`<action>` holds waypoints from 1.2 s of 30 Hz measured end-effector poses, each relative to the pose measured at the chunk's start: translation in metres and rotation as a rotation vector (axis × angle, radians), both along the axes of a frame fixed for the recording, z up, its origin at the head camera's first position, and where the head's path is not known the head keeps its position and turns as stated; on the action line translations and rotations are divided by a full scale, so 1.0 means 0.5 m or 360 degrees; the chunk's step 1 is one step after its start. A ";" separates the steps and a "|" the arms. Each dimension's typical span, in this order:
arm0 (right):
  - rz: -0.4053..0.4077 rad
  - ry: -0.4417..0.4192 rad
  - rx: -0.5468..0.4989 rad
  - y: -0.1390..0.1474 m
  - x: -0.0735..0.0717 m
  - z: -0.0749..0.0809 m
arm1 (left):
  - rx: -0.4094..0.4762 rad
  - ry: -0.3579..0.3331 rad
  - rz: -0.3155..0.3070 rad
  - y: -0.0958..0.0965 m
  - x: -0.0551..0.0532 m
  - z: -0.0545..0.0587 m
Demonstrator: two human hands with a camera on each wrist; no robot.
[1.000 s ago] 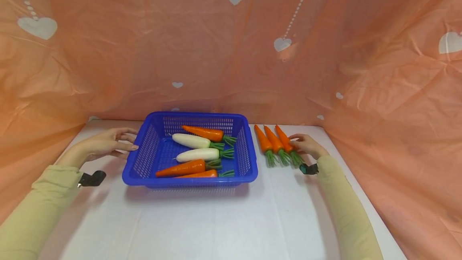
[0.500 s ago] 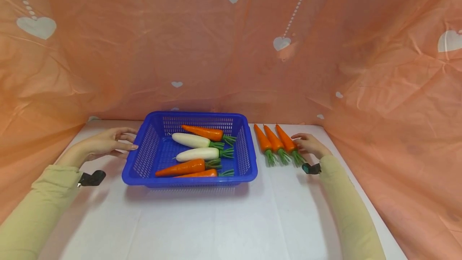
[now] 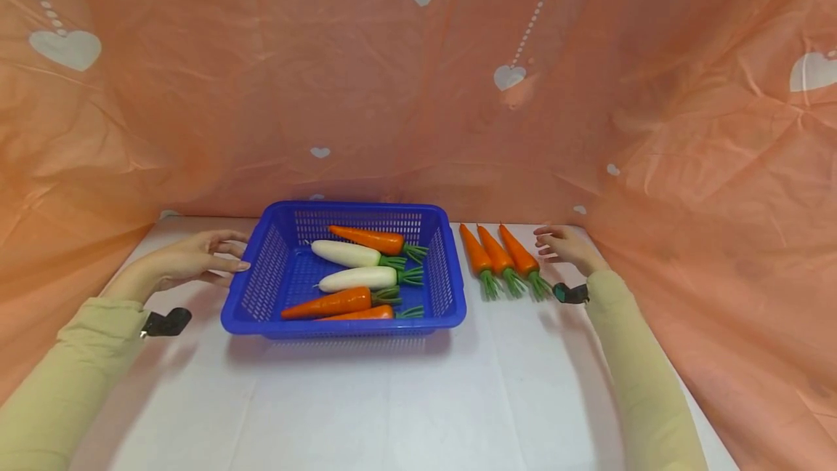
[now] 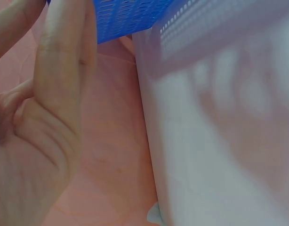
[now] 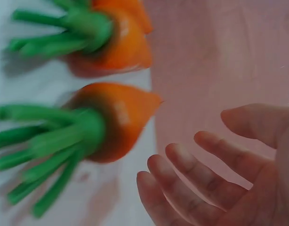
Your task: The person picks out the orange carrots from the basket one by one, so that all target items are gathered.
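At the left rim of the blue plastic basket [image 3: 343,327], my left hand [image 3: 199,259] has its fingertips right at the edge, fingers mostly straight. In the left wrist view that hand [image 4: 55,89] reaches up to the basket's side wall [image 4: 128,16]. Two white radishes [image 3: 356,280] and several orange carrots [image 3: 330,304] with green tops lie inside the basket. To its right, three carrots [image 3: 499,256] lie side by side on the table, tips pointing away. My right hand [image 3: 567,247] hovers just right of them, fingers relaxed and spread, holding nothing; the right wrist view shows it apart from the nearest carrot [image 5: 117,125].
A white cloth [image 3: 392,405] covers the table. Orange sheeting [image 3: 366,93] with white hearts hangs behind it and at both sides, close to the table's back edge. Each wrist carries a small black camera [image 3: 167,322].
My right hand has come away from the rightmost carrot, moving right and slightly back. That carrot stays lying beside the other two. The left hand and basket have not visibly moved.
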State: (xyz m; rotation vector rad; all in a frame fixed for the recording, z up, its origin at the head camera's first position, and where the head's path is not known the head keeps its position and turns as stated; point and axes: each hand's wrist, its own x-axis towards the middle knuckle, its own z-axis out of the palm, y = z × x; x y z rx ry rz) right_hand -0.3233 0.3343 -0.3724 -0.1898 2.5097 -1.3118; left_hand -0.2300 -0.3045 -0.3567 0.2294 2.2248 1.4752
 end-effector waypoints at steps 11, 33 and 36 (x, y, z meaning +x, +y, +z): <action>0.0152 0.0127 -0.0111 -0.055 -0.020 0.097 | 0.0025 0.0001 -0.0003 -0.002 -0.005 -0.006; 0.0589 0.0344 -0.0289 -0.318 -0.052 0.166 | 0.0001 -0.0011 -0.0002 0.002 -0.002 0.000; 0.0646 0.0355 -0.0276 -0.351 -0.053 0.162 | 0.0021 -0.0019 0.0006 0.001 -0.001 0.001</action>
